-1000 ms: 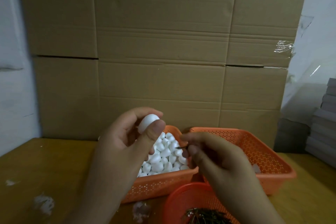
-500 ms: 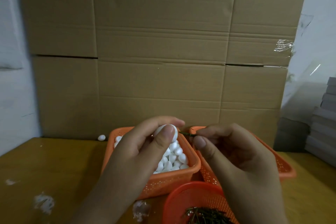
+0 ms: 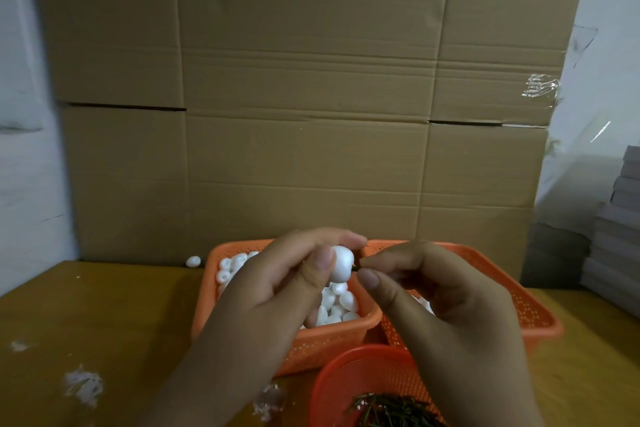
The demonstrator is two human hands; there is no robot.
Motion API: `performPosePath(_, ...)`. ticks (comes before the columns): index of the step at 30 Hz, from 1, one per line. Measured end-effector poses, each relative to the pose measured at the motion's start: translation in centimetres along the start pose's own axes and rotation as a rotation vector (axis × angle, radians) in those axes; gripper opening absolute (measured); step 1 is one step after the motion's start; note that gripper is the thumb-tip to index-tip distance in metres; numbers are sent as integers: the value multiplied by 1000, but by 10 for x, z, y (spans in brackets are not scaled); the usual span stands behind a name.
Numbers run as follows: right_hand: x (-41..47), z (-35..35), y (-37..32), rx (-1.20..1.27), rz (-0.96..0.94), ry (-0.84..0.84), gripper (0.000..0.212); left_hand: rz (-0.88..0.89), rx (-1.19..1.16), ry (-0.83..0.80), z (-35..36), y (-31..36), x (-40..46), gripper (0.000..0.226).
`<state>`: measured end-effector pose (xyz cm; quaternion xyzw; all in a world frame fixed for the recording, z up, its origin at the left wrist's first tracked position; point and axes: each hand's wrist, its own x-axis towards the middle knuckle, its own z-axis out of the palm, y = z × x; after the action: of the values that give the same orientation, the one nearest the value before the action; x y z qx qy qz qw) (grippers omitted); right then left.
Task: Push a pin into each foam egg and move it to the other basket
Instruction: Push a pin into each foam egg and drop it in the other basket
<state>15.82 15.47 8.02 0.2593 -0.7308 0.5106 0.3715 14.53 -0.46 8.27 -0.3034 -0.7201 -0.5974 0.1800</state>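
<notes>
My left hand (image 3: 277, 291) grips a white foam egg (image 3: 341, 262) between thumb and fingers, above the left orange basket (image 3: 332, 333), which holds several foam eggs. My right hand (image 3: 433, 298) pinches a thin dark pin (image 3: 356, 267) whose tip meets the egg's right side. Behind my right hand stands the right orange basket (image 3: 533, 308); a bit of white shows inside it, the rest is hidden. A round orange bowl (image 3: 346, 378) at the front holds several dark pins (image 3: 391, 409).
A wall of cardboard boxes (image 3: 304, 114) rises at the table's back edge. One loose egg (image 3: 193, 261) lies on the wooden table (image 3: 104, 322) left of the baskets. Foam crumbs (image 3: 83, 385) dot the front left. Grey stacked boards (image 3: 616, 229) stand at the right.
Both hands have come together. The pin, held apart from the egg earlier, now touches the egg's right side and has gone partly in.
</notes>
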Motion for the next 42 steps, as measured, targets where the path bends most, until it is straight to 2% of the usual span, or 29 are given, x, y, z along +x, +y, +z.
performPosePath(3, 1, 1, 2, 21, 42, 21, 15, 22, 63, -45, -3, -6, 2, 35)
performPosePath(7, 2, 1, 0, 138, 98, 1, 13, 31, 48, -6, -2, -6, 2, 35)
performPosePath(11, 5, -3, -2, 229, 142, -37, 25, -8, 33, 41, -2, -6, 1, 35)
performPosePath(14, 5, -3, 0, 165, 118, -39, 19, -16, -16, 68, -2, -4, 1, 22)
performPosePath(18, 4, -3, 3, -43, 1, -26, 8, -36, -37, 71, -2, -2, 2, 26)
performPosePath(20, 3, -2, 3, -100, -36, -9, 10, -33, -25, 65, -2, -1, 2, 30)
performPosePath(37, -1, 4, 6, -127, -39, 50, 14, -17, -17, 79, 3, -8, 0, 33)
performPosePath(42, -2, 5, 7, -122, -21, 46, 6, -16, -1, 86, 4, -9, -1, 32)
